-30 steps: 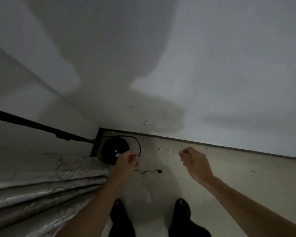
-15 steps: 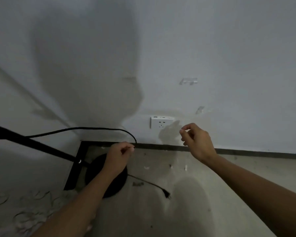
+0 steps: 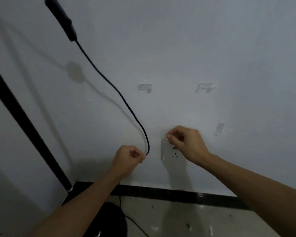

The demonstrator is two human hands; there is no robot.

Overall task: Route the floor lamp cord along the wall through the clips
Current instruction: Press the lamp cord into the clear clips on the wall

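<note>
The black lamp cord hangs from an inline switch at the upper left and curves down the white wall. My left hand is shut on the cord at the bottom of the curve, just left of the white wall outlet. My right hand rests against the outlet's upper left corner with thumb and forefinger pinched together; I see nothing between them. Three clear clips are stuck to the wall: one above the hands, one to the upper right, one right of my right hand. No clip holds the cord.
The black lamp pole slants across the left side down to the round base on the floor. A black baseboard runs along the wall's foot. More cord trails over the pale floor by the base.
My view has risen from the floor to the wall. My left hand has lifted the cord up beside the outlet, and my right hand has moved onto the outlet's corner.
</note>
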